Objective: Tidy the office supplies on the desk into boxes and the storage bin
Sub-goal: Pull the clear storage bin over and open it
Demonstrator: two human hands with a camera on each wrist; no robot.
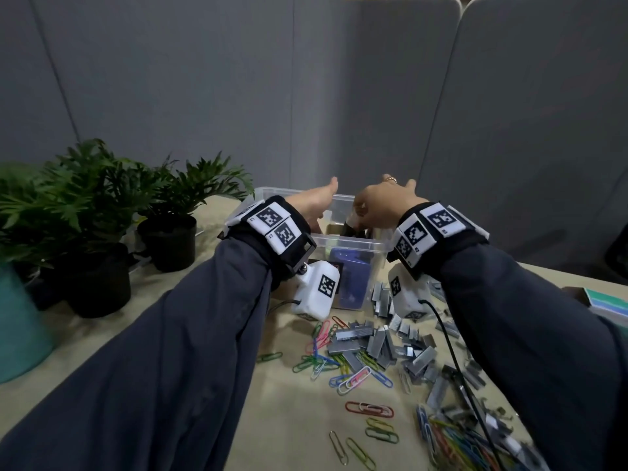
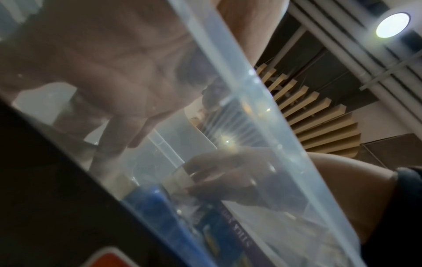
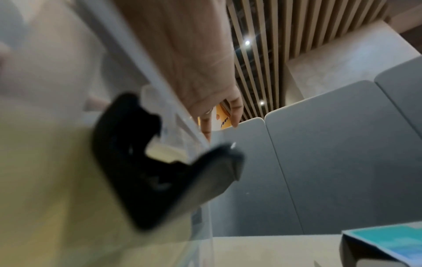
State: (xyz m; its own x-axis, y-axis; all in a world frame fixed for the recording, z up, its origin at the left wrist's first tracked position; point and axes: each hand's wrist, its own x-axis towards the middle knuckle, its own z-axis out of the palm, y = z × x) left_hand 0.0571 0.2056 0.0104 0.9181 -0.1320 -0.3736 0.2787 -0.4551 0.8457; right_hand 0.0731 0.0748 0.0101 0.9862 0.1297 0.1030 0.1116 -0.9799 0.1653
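Note:
A clear plastic storage bin (image 1: 339, 240) stands on the desk past a heap of loose staple strips (image 1: 380, 341) and coloured paper clips (image 1: 339, 368). Both hands reach over its rim. My left hand (image 1: 319, 205) points its fingers down into the bin with the thumb raised; through the bin wall (image 2: 262, 126) its fingers (image 2: 114, 130) look straight and hold nothing. My right hand (image 1: 384, 202) curls round a black tape dispenser (image 1: 350, 229) inside the bin. That dispenser (image 3: 137, 162) shows blurred through the wall. A blue box (image 1: 350, 277) stands in the bin.
Potted plants (image 1: 102, 198) and a teal pot (image 1: 17, 328) crowd the left side of the desk. A block of teal and blue sticky notes (image 1: 608, 300) lies at the right edge. Grey partition panels (image 1: 339, 96) close off the back.

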